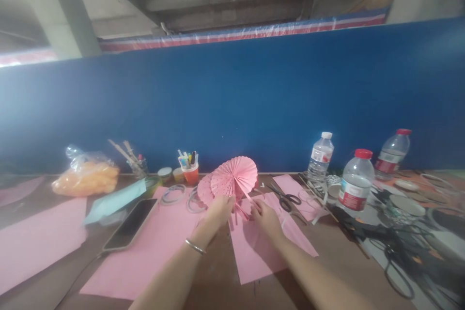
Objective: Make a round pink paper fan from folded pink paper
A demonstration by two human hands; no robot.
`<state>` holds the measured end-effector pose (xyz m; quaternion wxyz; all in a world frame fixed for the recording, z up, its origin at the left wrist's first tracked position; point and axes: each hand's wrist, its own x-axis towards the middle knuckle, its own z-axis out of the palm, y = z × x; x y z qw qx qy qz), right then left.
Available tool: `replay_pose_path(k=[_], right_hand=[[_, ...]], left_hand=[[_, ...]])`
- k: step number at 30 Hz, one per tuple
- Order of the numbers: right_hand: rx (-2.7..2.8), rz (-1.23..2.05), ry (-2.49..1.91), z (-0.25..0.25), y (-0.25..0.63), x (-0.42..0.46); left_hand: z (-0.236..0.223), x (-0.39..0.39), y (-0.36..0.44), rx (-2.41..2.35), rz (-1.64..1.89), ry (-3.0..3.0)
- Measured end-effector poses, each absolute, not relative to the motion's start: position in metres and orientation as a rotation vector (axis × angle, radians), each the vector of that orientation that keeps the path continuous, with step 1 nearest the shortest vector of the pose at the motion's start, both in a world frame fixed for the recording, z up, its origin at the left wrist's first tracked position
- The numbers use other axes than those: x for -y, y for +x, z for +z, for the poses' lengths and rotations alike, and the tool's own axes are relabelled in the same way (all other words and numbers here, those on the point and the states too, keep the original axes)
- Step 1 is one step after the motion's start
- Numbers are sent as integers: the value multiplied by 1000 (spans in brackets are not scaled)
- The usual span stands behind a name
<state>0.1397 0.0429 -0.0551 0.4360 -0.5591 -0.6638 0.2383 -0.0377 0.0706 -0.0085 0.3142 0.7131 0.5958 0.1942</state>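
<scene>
A round, pleated pink paper fan (pixel 241 172) with small dark dots stands spread above the table, facing me. My left hand (pixel 220 212) is closed at its lower left edge. My right hand (pixel 268 219) pinches the narrow pink strip at its lower right; the fingertips of both hands are partly hidden. Another dotted pleated pink piece (pixel 204 190) shows behind the fan on the left; whether the two are joined I cannot tell. Beneath my hands lies a pink paper sheet (pixel 247 264). Black-handled scissors (pixel 285 203) rest to the right of my right hand.
Left of my arms are a phone (pixel 131 226), more pink paper (pixel 145 256) and a bag of orange items (pixel 89 179). An orange-and-white cup of pens (pixel 191 174) stands behind. Plastic bottles (pixel 356 181) and tangled cords (pixel 392 256) occupy the right. A blue partition (pixel 225 101) borders the back.
</scene>
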Motion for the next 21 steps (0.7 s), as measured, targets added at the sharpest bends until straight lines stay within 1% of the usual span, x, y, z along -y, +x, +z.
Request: replay_pose_path(k=[5,9,12,15,18,21], right_hand=[[1612,621,-1431,-53,141,-43],[1591,646,-1405,-52,140,-41],[1584,642,-1387,-51,140,-41],[1583,662,-1366,-51,141,-42],[1557,682,-1356,-52,141,-41],[1527,677,-1346,-53,140,-39]], left_hand=[[23,-90,-119,-1647,210,2047],[17,-95,-149,-1654,56,2153],[6,-97,-144,-1687,43,2232],[7,-96,-138,-1715,83,2298],[25,-91,-144,-1727,120,2319],[54,-82,-159,-1731,124,2304]])
